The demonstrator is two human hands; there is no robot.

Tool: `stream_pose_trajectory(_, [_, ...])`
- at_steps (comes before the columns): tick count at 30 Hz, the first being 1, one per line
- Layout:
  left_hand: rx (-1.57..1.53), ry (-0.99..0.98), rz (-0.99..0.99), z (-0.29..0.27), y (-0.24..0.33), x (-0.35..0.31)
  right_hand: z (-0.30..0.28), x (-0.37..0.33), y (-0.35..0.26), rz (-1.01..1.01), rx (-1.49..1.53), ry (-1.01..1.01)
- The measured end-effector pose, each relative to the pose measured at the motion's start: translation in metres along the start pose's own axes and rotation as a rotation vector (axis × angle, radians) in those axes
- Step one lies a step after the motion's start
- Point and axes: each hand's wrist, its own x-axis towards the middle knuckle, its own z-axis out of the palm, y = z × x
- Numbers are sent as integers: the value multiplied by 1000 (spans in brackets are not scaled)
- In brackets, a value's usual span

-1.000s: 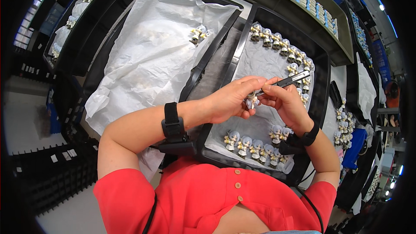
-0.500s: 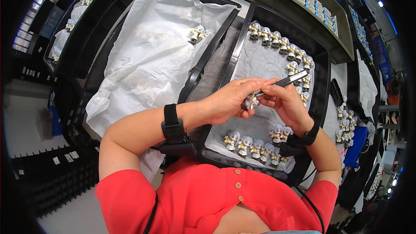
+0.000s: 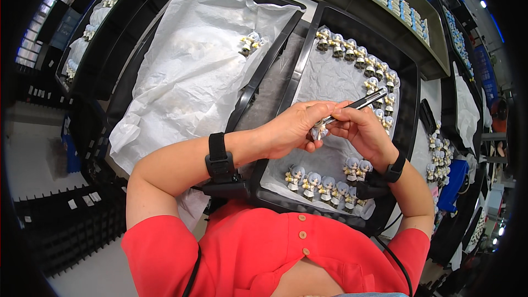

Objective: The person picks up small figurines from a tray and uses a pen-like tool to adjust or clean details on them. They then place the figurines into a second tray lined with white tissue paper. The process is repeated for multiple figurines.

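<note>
Left hand [image 3: 297,125]: curled around a small figurine, over the right-hand tray [image 3: 297,74]; a firm, light grip should stop it turning.
Figurine [image 3: 319,132]: at the left fingertips, mostly covered; which side meets the tool cannot be told.
Pen-like tool [image 3: 369,99]: slants toward the far right; small, steady movements would suit; its near tip is hidden.
Right hand [image 3: 360,125]: pinches the tool; bracing against the left should help.
Near figurines [image 3: 326,188]: partly blocked by the wrist device [image 3: 373,186].
</note>
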Motion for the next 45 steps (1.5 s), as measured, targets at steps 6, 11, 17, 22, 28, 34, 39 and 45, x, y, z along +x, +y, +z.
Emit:
stream_pose_trajectory(6, [-31, 20, 3, -1, -3, 2, -2, -1, 1, 16, 25, -1])
stream_pose_trajectory(11, [-42, 12, 7, 0, 0, 2, 1, -2, 2, -23, 36, 6])
stream_pose_trajectory(17, [-30, -2, 8, 1, 3, 0, 2, -3, 5, -73, 13, 3])
stream_pose_trajectory(22, [-25, -3, 7, 0, 2, -1, 6, -4, 4, -81, -8, 27])
stream_pose_trajectory(28, [-32, -7, -2, 0, 2, 0, 3, -4, 5, -74, -12, 10])
stream_pose_trajectory(34, [-19, 9, -5, 0, 1, 1, 2, -3, 3, -29, -6, 0])
stream_pose_trajectory(39, [-5, -1, -10, 1, 1, 0, 2, -3, 3, -19, 6, -2])
stream_pose_trajectory(45, [6, 0, -18, 1, 1, 0, -1, -1, 4, -2, 21, 0])
